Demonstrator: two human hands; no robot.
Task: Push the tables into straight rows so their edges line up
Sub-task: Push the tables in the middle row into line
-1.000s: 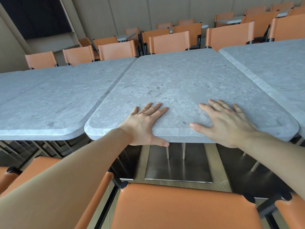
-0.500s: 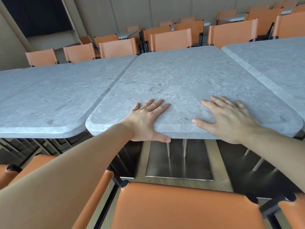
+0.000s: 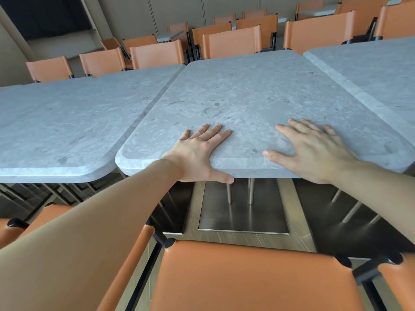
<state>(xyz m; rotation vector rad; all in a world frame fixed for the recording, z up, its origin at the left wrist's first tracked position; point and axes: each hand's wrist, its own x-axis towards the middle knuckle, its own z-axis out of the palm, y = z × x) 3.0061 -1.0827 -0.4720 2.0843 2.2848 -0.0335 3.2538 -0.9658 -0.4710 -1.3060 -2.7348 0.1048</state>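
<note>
A single head-worn wide-angle camera is looking forward and steeply down, from standing height behind an orange chair back. It is sitting close over the near edge of the middle grey stone table, and is facing across it toward chair rows and a beige wall beyond.

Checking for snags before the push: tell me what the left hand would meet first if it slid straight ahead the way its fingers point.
Only bare tabletop: the left hand lies flat on the middle table, fingers aimed at its far edge. Beyond that stands an orange chair back, though depth is unclear.
</note>
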